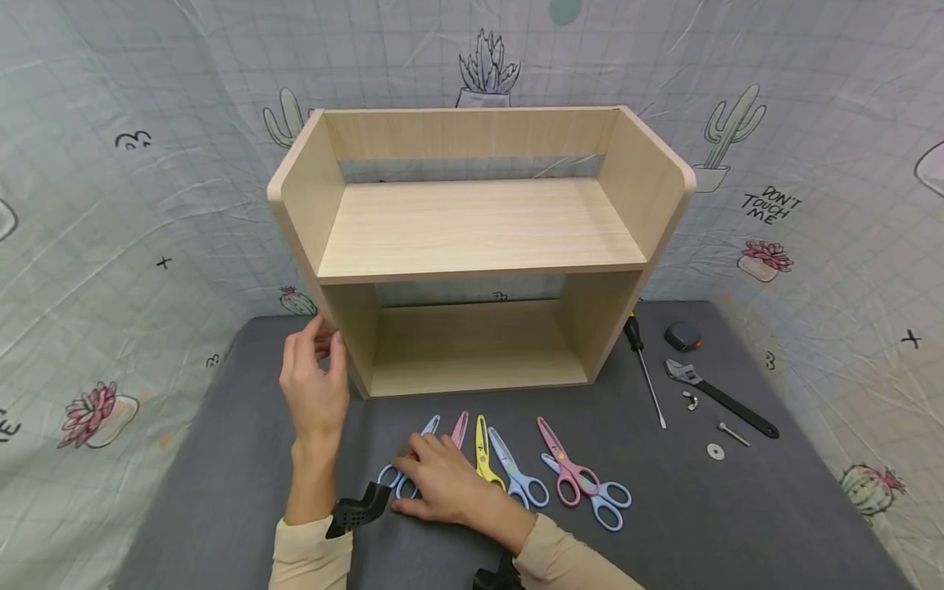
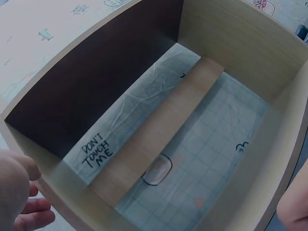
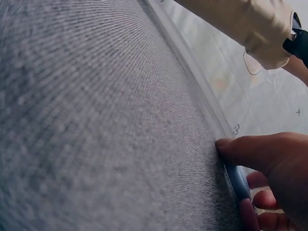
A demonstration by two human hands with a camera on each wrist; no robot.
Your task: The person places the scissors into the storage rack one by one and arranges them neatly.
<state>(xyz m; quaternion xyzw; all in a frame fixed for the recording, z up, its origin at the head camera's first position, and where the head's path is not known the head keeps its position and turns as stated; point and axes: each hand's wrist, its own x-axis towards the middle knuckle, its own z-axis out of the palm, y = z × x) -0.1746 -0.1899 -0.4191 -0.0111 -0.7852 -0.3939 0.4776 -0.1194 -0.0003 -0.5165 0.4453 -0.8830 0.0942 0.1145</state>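
A two-tier light wood shelf (image 1: 479, 229) stands upright on the grey tabletop. My left hand (image 1: 313, 377) rests beside its left side panel, thumb and fingers right at the outer edge. In the left wrist view, those fingers (image 2: 36, 214) lie loosely bent outside the panel. Low over the leftmost scissors spreads my right hand (image 1: 450, 483), its thumb and fingers on either side of the blue scissors' handles (image 1: 406, 488). Pink scissors (image 1: 460, 429) are partly hidden under it. Yellow scissors (image 1: 483, 447) and another blue pair (image 1: 514, 467) lie just to its right.
Pink scissors (image 1: 568, 467) cross over blue ones (image 1: 608, 496) farther right. At the right lie a screwdriver (image 1: 647, 373), a tape measure (image 1: 683, 336), an adjustable wrench (image 1: 726, 399), a wing nut (image 1: 691, 400), a bolt (image 1: 733, 434) and a washer (image 1: 715, 451). Printed cloth hangs behind.
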